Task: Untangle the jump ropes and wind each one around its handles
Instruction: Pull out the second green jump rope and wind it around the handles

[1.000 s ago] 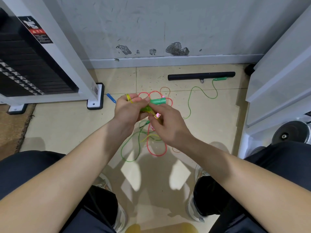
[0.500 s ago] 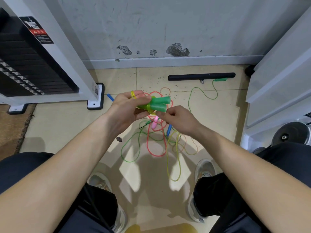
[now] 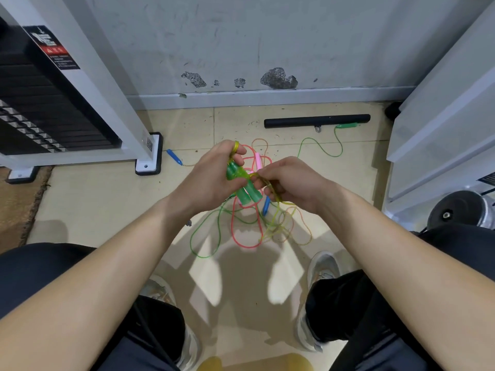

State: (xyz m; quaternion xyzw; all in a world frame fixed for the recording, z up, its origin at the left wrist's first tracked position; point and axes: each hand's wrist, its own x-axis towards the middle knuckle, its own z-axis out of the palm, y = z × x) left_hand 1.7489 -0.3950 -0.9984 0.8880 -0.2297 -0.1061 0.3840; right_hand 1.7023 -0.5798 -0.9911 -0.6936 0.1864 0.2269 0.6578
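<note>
At frame centre, head view, green handles (image 3: 245, 188): two held side by side, free ends pointing down towards the lower right, above the tangle on the floor (image 3: 107, 199).
Grip, left hand (image 3: 211, 180): clenched round the pair; a yellow loop (image 3: 235, 146) sits over the topmost finger.
Grip, right hand (image 3: 292, 180): just right of the handles, fingers pinching the yellow cord (image 3: 273, 187), which trails down to the tangle.
Tangle below the hands: pink rope (image 3: 235, 231), green rope (image 3: 206, 236) and blue handle (image 3: 266, 206) lie crossed.
Upper right: far green handle (image 3: 347, 126) lies beside the black bar (image 3: 316, 120).
Handling, judged: handles are light, rigid and smooth. Cord is thin, limp and springy, and turns are likely to slip unless kept taut.
Hold points, judged: handles mid-barrel, cord close to the wrap.
Change over the last half-second: handles have swung from lying across, ends to the right, to pointing downward. The right hand has risen from lower right to level with the pair.
</note>
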